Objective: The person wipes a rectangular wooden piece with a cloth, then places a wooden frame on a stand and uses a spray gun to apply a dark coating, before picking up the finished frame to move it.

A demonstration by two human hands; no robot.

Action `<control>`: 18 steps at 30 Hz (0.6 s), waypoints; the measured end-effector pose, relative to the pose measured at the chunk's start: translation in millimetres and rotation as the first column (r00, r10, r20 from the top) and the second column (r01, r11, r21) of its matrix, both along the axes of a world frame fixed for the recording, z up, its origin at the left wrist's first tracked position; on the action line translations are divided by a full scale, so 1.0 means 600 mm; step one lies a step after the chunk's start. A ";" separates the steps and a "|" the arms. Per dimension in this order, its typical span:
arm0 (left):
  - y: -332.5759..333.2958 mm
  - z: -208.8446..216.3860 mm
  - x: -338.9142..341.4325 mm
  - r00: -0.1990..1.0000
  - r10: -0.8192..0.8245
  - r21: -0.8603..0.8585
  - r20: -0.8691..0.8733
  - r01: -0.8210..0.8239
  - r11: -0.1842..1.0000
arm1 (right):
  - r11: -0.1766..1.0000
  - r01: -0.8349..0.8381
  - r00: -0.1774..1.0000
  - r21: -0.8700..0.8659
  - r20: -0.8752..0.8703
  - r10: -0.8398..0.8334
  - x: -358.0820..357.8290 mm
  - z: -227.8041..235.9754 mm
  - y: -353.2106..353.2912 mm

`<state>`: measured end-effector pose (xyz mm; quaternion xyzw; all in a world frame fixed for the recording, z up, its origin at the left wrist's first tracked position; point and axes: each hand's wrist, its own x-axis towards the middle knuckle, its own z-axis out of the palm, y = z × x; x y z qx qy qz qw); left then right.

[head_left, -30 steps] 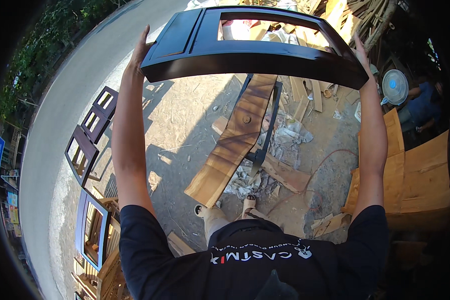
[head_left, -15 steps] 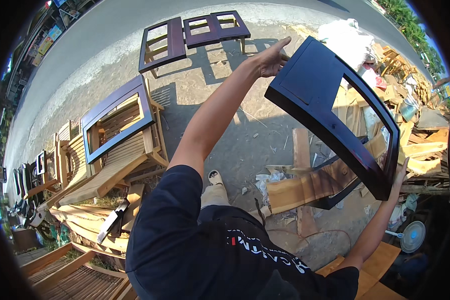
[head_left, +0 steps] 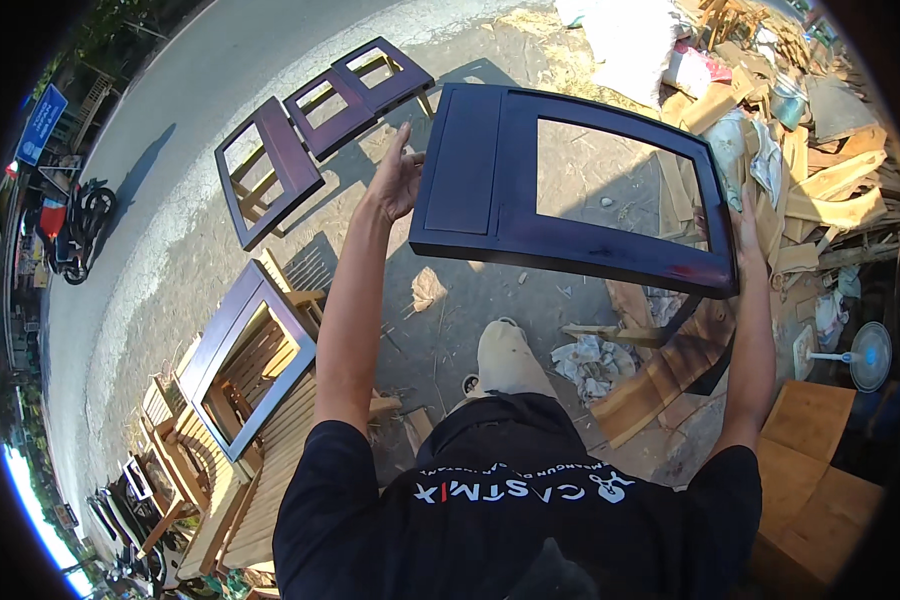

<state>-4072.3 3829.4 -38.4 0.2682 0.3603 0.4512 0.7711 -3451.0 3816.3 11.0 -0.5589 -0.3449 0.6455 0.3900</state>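
Between my two hands hangs a dark purple-brown wooden panel frame (head_left: 460, 165), off the ground, with a solid section at its left and a large window-like opening at its right. My left hand (head_left: 398, 182) is at its left edge, thumb raised and the other fingers partly hidden at the edge. At the opposite end, my right hand (head_left: 749, 235) grips the right edge, its fingers partly behind the wood. Ground and scrap boards show through the opening.
Similar dark frames (head_left: 292, 165) rest on wooden supports at the far left. Another frame (head_left: 238, 345) lies on slatted wooden furniture (head_left: 270, 500) nearer me. Wood scraps (head_left: 835, 200) and white sacks (head_left: 625, 45) pile up on the right, near a fan (head_left: 870, 355). A motorcycle (head_left: 75, 225) is on the road.
The panel frame has swung from a steep tilt to nearly level and come closer, still between both hands. My view has turned, and the motorcycle on the road now shows.
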 end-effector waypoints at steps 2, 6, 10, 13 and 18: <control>0.048 -0.018 -0.041 1.000 -0.005 -0.023 0.024 0.005 1.000 | 1.000 -0.007 1.000 -0.018 0.002 0.007 -0.026 -0.018 0.050; 0.154 -0.044 -0.115 0.999 0.008 -0.051 0.040 -0.006 0.999 | 0.999 -0.015 1.000 -0.030 0.005 0.016 -0.121 -0.039 0.196; 0.273 -0.050 -0.165 0.994 0.110 -0.024 -0.011 -0.110 0.994 | 0.999 -0.042 0.999 -0.032 0.025 0.042 -0.197 -0.063 0.370; 0.370 -0.067 -0.210 0.969 0.205 -0.081 -0.138 -0.217 0.973 | 0.991 -0.098 0.995 -0.092 -0.001 0.098 -0.247 -0.070 0.545; 0.539 -0.056 -0.256 0.931 0.324 -0.068 -0.166 -0.339 0.938 | 0.971 -0.173 0.978 -0.162 -0.143 0.151 -0.329 -0.090 0.852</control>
